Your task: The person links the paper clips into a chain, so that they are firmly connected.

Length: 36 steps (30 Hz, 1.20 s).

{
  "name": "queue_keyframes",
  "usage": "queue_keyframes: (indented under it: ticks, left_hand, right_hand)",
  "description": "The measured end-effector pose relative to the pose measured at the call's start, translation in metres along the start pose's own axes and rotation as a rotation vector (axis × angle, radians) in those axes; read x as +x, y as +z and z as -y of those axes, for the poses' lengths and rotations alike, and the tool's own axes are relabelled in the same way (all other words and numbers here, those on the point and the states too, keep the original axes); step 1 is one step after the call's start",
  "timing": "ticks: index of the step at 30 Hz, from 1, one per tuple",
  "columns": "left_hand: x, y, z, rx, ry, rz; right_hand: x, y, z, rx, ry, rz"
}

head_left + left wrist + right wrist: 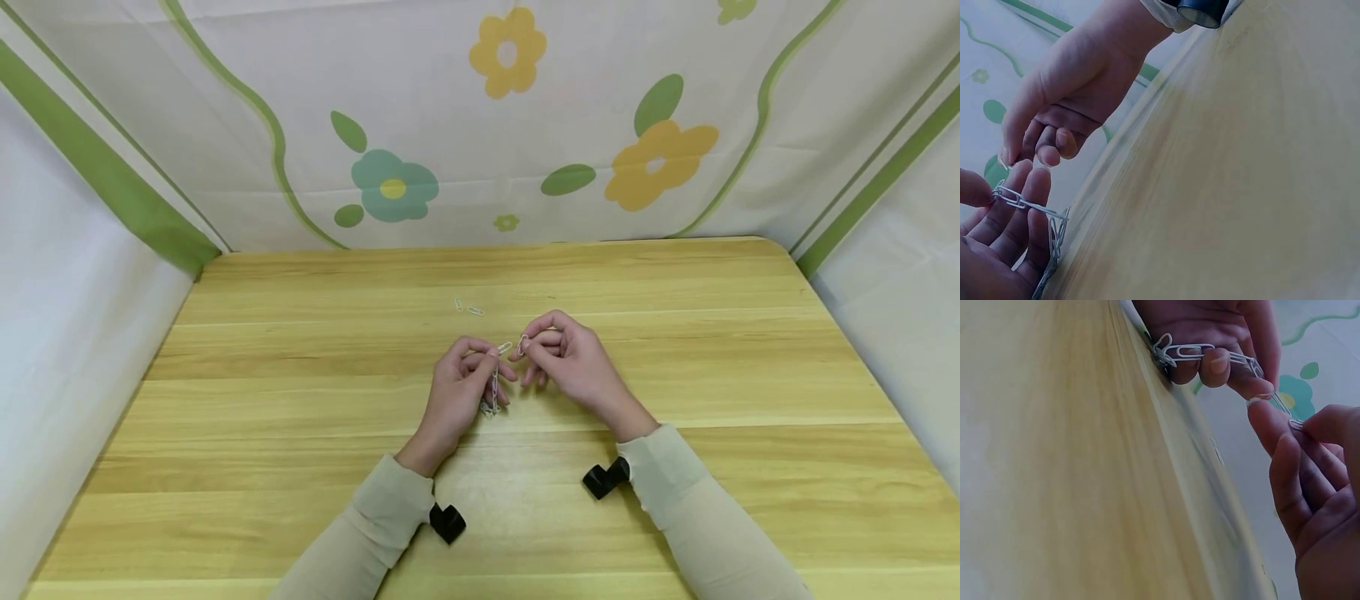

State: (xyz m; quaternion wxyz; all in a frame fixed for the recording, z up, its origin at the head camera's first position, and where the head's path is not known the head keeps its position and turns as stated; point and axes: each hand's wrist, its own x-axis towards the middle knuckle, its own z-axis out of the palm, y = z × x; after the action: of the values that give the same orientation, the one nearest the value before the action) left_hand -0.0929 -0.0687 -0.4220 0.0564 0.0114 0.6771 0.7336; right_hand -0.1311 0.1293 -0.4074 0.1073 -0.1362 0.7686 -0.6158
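Note:
A chain of linked white paper clips (495, 387) hangs from my left hand (457, 387), whose thumb and finger pinch its upper end. One clip of that chain sticks out toward the right. Between the thumb and forefinger of my right hand (573, 358) is a single paper clip (522, 343), close to the chain's end. In the right wrist view the held clip (1296, 425) shows only in part, and the chain (1194, 352) drapes across the left fingers. From the left wrist view, the chain (1054, 234) hangs down past the fingertips.
Two loose paper clips, one upright (458, 304) and one slanted (476, 311), lie on the wooden table (262, 417) beyond the hands. A flowered curtain (450, 108) stands behind the table's far edge. Black cameras (447, 523) are strapped at both wrists.

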Motion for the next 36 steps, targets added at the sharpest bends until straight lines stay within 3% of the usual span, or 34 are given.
queue_keyframes:
  ticks: [11, 20, 25, 30, 36]
  left_hand:
    - [0.000, 0.002, -0.001, -0.007, -0.046, 0.035]
    - [-0.002, -0.003, -0.005, -0.021, -0.070, -0.005]
    - [0.000, -0.004, -0.005, -0.022, -0.046, -0.009]
    - [0.001, -0.004, -0.003, -0.007, -0.017, 0.044]
    - [0.000, -0.004, -0.003, 0.024, -0.003, 0.095]
  right_hand:
    - [-0.001, 0.006, 0.001, -0.185, -0.111, -0.014]
    - [-0.002, 0.005, 0.000, -0.300, -0.226, 0.033]
    - [-0.003, 0.000, 0.002, -0.241, -0.141, -0.033]
    - [-0.001, -0.006, 0.006, -0.123, -0.073, -0.062]
    - [0.005, -0.009, 0.016, -0.202, -0.064, -0.032]
